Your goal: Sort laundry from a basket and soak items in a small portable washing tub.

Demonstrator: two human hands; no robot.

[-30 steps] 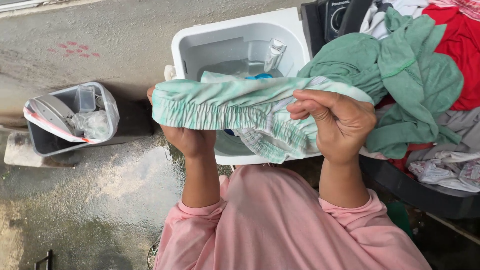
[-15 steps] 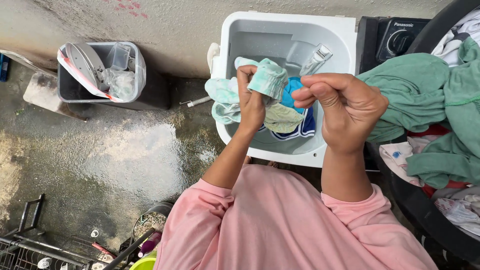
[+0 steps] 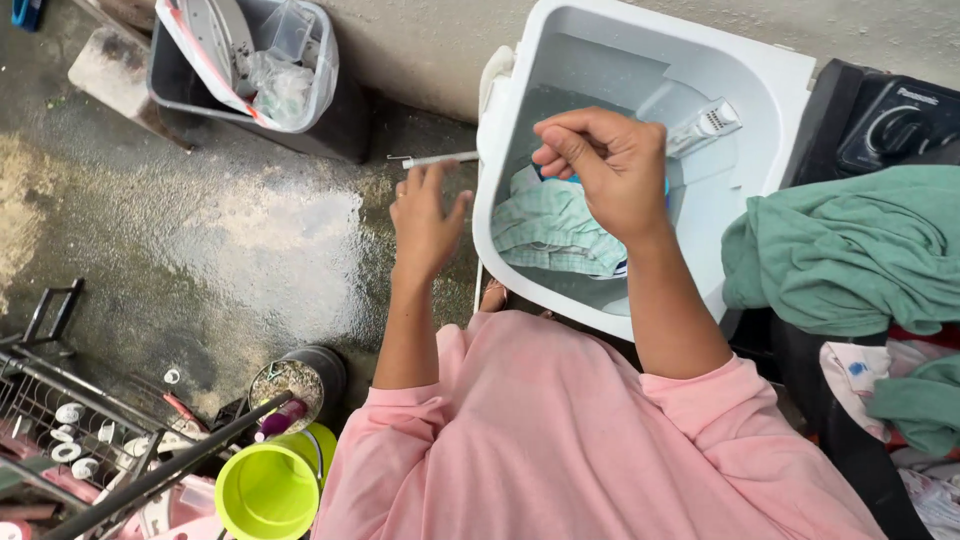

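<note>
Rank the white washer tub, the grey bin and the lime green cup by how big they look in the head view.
1. White washer tub
2. Grey bin, partly cut off at the top edge
3. Lime green cup, though it sits nearer the camera

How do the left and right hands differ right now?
The left hand is open, fingers spread, empty, outside the white tub over wet concrete. The right hand is curled, knuckles up, inside the tub just above the pale green garment; any grip is hidden. Both wear pink sleeves.
</note>
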